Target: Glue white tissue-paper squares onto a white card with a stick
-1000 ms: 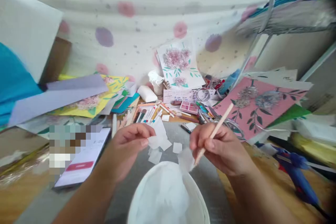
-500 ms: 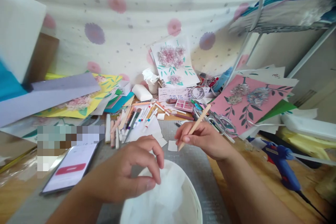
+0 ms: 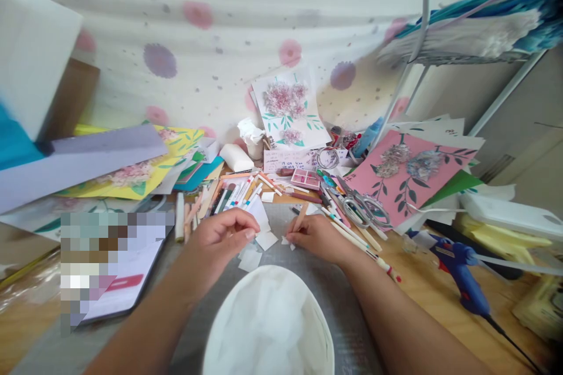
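Note:
My left hand [image 3: 220, 240] hovers just above the grey mat [image 3: 325, 287] with thumb and fingers pinched together beside several small white paper squares [image 3: 266, 239]; what it pinches is too small to make out. My right hand [image 3: 319, 237] rests on the mat, holding a thin wooden stick [image 3: 301, 222] low and pressing its tip at a small white scrap [image 3: 285, 241]. A white bowl [image 3: 268, 322] lined with white tissue sits right in front of me, below both hands.
A phone [image 3: 121, 287] lies at the left. Pens and markers [image 3: 233, 193], scissors [image 3: 363, 211], a pink paint palette [image 3: 305, 179] and flower cards [image 3: 409, 173] crowd the back. A blue glue gun [image 3: 461, 272] lies at the right on the wooden table.
My right hand dropped from mid-air to the mat, lowering the stick onto a paper scrap. My left hand left the bowl's rim and moved forward to the paper squares.

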Action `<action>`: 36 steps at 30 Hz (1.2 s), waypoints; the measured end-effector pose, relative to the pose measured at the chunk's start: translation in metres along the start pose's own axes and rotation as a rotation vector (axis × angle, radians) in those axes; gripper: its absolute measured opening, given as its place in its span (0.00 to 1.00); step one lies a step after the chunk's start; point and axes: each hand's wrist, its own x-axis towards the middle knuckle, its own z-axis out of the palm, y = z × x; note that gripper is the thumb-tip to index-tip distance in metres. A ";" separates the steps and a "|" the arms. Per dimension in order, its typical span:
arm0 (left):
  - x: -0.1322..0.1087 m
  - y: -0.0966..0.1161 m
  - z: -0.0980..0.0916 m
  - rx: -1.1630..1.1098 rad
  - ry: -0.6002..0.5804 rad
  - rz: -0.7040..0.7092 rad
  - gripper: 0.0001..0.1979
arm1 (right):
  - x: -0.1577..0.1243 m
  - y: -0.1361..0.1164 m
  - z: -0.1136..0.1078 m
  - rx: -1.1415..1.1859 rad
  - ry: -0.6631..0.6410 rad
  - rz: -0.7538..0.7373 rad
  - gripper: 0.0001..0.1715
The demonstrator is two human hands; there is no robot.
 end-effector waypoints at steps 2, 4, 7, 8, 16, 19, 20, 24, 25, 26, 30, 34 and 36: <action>0.000 0.001 0.004 0.059 0.008 -0.020 0.05 | -0.002 -0.006 0.001 0.114 0.034 -0.004 0.07; -0.001 0.002 0.007 0.114 -0.023 -0.009 0.06 | -0.006 -0.015 0.003 0.236 0.058 -0.022 0.13; -0.003 0.003 0.010 0.118 -0.106 0.038 0.11 | -0.013 -0.032 0.010 0.477 0.088 -0.058 0.17; -0.003 0.003 0.011 0.093 -0.124 0.048 0.12 | -0.016 -0.036 0.013 0.586 0.088 -0.064 0.16; -0.005 0.012 0.015 -0.063 -0.047 0.003 0.06 | -0.024 -0.051 0.030 0.935 0.048 -0.125 0.10; -0.005 0.015 0.014 0.054 0.003 -0.001 0.03 | -0.025 -0.051 0.029 0.890 0.086 -0.207 0.07; -0.004 0.015 0.013 0.109 0.017 0.022 0.02 | -0.025 -0.051 0.029 0.875 0.101 -0.228 0.06; -0.003 0.018 0.012 0.241 0.064 0.179 0.05 | -0.027 -0.050 0.028 0.834 0.127 -0.289 0.03; -0.003 0.018 0.012 0.247 0.077 0.194 0.05 | -0.027 -0.050 0.028 0.811 0.127 -0.308 0.03; -0.003 0.018 0.013 0.251 0.081 0.187 0.04 | -0.028 -0.050 0.029 0.781 0.128 -0.333 0.03; -0.005 0.018 0.016 0.337 0.061 0.098 0.04 | -0.033 -0.054 0.031 0.610 0.175 -0.427 0.05; -0.007 0.018 0.015 0.406 0.074 0.136 0.04 | -0.036 -0.060 0.033 0.388 0.261 -0.456 0.05; -0.007 0.018 0.013 0.363 0.073 0.142 0.04 | -0.037 -0.061 0.033 0.321 0.291 -0.461 0.06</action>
